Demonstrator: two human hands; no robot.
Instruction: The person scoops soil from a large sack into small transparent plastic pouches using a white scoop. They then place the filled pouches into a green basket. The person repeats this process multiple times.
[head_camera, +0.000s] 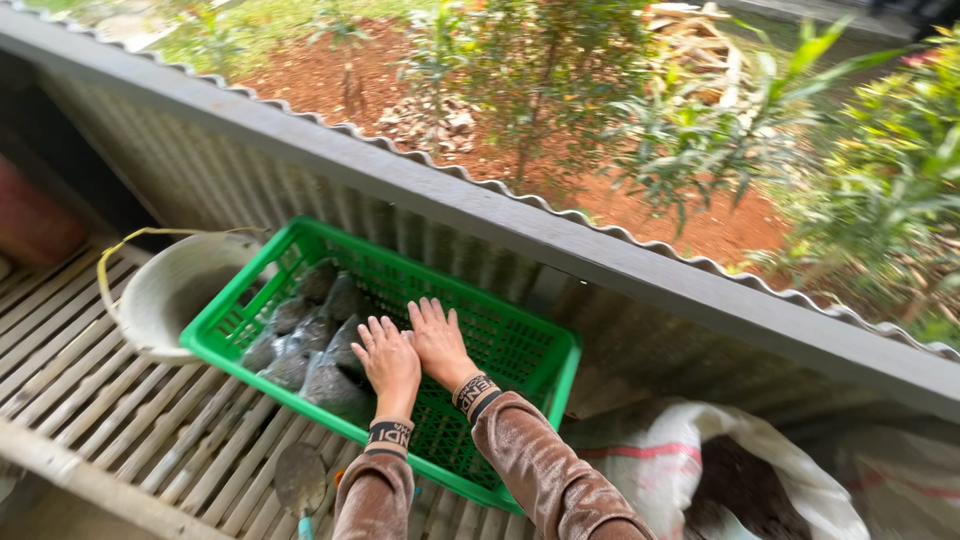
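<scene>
Inside a green crate on a slatted bench, both hands rest side by side, palms down. The left hand lies flat on a dark soil-filled bag, fingers spread and loose, gripping nothing. The right hand lies just beside it, touching it at the thumb side, fingers stretched out and open over the crate's mesh floor next to the same bag; whether its palm presses the bag or the mesh cannot be told. Both arms wear brown velvety sleeves with dark banded cuffs.

The bags, grey-black and lumpy, fill the left half of the crate in a packed row, while the right half is bare mesh. The crate sits at an angle against a corrugated metal wall capped by a grey rail.

Just left of the crate, touching its corner, stands a pale bucket with a yellowish handle. On the bench near the left elbow lies a trowel, blade up. To the right, below the bench edge, a white sack stands open with dark soil inside. Beyond the wall are red earth and green shrubs
</scene>
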